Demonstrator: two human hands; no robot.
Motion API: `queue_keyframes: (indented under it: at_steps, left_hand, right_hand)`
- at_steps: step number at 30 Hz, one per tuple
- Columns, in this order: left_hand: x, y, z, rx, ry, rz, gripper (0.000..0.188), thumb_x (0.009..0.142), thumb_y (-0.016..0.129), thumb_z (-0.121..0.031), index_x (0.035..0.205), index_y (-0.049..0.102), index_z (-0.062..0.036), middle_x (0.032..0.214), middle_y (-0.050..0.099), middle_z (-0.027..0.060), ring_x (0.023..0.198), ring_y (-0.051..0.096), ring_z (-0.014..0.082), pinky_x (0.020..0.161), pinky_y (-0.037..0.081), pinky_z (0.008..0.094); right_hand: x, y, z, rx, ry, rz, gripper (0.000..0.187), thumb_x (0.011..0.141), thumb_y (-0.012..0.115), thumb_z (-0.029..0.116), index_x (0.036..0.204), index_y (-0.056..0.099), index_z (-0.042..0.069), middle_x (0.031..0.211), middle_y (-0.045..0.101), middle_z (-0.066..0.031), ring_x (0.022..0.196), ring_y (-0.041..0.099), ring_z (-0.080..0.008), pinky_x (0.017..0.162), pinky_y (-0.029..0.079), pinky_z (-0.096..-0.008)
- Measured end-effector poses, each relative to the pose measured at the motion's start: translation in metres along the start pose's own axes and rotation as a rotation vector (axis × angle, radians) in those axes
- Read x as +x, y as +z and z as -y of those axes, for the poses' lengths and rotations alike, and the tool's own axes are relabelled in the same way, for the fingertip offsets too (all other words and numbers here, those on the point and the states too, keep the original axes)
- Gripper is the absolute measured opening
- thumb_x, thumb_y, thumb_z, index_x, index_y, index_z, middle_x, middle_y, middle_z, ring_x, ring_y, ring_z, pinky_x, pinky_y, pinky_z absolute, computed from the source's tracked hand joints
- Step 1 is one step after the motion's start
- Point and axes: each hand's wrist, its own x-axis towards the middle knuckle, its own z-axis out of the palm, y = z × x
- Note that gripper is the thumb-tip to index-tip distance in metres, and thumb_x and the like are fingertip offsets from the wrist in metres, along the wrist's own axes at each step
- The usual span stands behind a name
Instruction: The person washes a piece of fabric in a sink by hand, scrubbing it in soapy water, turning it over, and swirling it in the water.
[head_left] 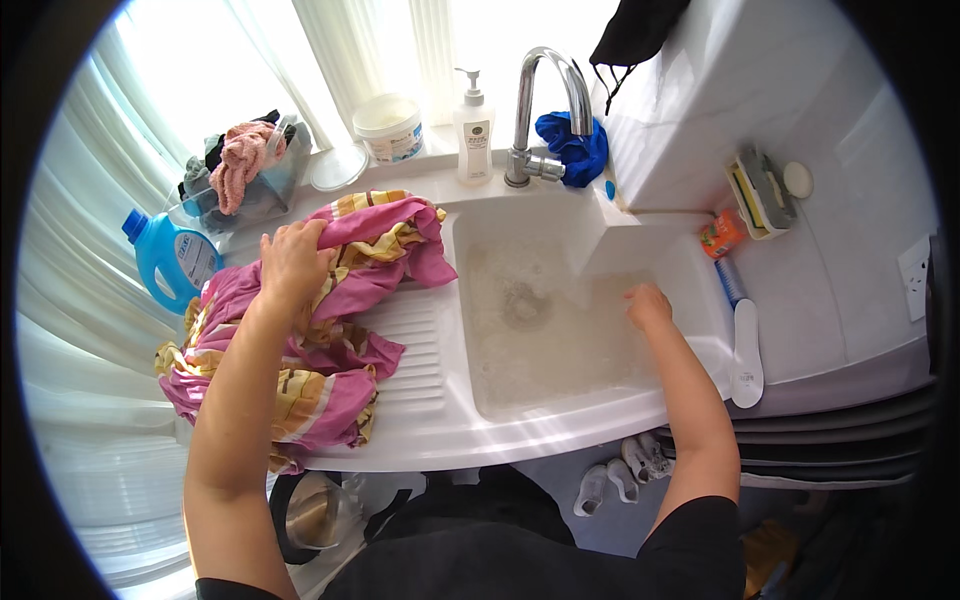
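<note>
My left hand (291,262) gripped the pink cloth (330,310); right hand (648,305), fingers curled, dipped in the sink (560,440) water. Next, I judged, dunk it.

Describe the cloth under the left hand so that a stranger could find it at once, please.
Start at the white sink and look at its ribbed draining board on the left of the basin. The cloth lies spread there, with the left hand gripping its upper part. Its pink colour with yellow striped bands sets it apart from the blue rag behind the tap.
</note>
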Motion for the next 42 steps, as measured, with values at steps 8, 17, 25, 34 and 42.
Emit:
queue_keyframes:
  at_steps: [8, 17, 25, 34, 42]
  left_hand:
    - [-0.016, -0.005, 0.003, -0.025, 0.079, -0.141, 0.025, 0.082, 0.067, -0.017, 0.107, 0.068, -0.014, 0.098, 0.066, 0.0086, 0.108, 0.056, 0.0299, 0.104, 0.035, 0.0557]
    - [-0.035, -0.009, 0.001, 0.004, 0.085, -0.12, 0.018, 0.082, 0.066, -0.015, 0.099, 0.071, -0.0138, 0.094, 0.066, 0.0075, 0.104, 0.057, 0.0293, 0.103, 0.034, 0.058]
    - [-0.054, -0.006, 0.01, -0.046, 0.134, -0.203, 0.014, 0.084, 0.063, -0.018, 0.095, 0.071, -0.0147, 0.089, 0.065, 0.0065, 0.099, 0.059, 0.0283, 0.103, 0.033, 0.0607]
    - [-0.054, -0.007, 0.009, -0.03, 0.161, -0.209, 0.013, 0.081, 0.065, -0.021, 0.09, 0.071, -0.0141, 0.085, 0.064, 0.0057, 0.095, 0.06, 0.0276, 0.104, 0.032, 0.0619]
    - [-0.074, 0.0, 0.008, 0.017, 0.322, -0.181, 0.008, 0.077, 0.064, -0.018, 0.076, 0.071, -0.0133, 0.083, 0.062, 0.0015, 0.096, 0.058, 0.0218, 0.107, 0.024, 0.0665]
  right_hand:
    - [-0.001, -0.048, 0.083, 0.261, -0.283, -0.14, 0.027, 0.077, 0.075, 0.02, 0.101, 0.073, 0.01, 0.093, 0.067, -0.0106, 0.086, 0.065, -0.0243, 0.08, 0.051, -0.0366]
    - [-0.018, -0.077, 0.278, 0.752, -0.828, -0.242, 0.045, 0.078, 0.075, 0.021, 0.121, 0.064, 0.011, 0.106, 0.059, -0.0084, 0.074, 0.059, -0.0155, 0.073, 0.051, -0.0292]
    - [-0.045, -0.072, 0.313, 0.85, -0.939, -0.391, 0.046, 0.07, 0.079, 0.026, 0.106, 0.059, 0.005, 0.106, 0.057, -0.0121, 0.101, 0.054, -0.0286, 0.084, 0.05, -0.0376]
    - [-0.041, -0.054, 0.317, 0.897, -0.77, -0.495, 0.017, 0.077, 0.075, 0.019, 0.078, 0.071, 0.002, 0.074, 0.064, -0.006, 0.062, 0.057, -0.018, 0.06, 0.047, -0.0312]
    - [-0.013, -0.082, 0.315, 0.963, -0.648, -0.353, 0.019, 0.077, 0.074, 0.021, 0.081, 0.072, 0.002, 0.076, 0.066, -0.0126, 0.072, 0.063, -0.0257, 0.069, 0.05, -0.0364]
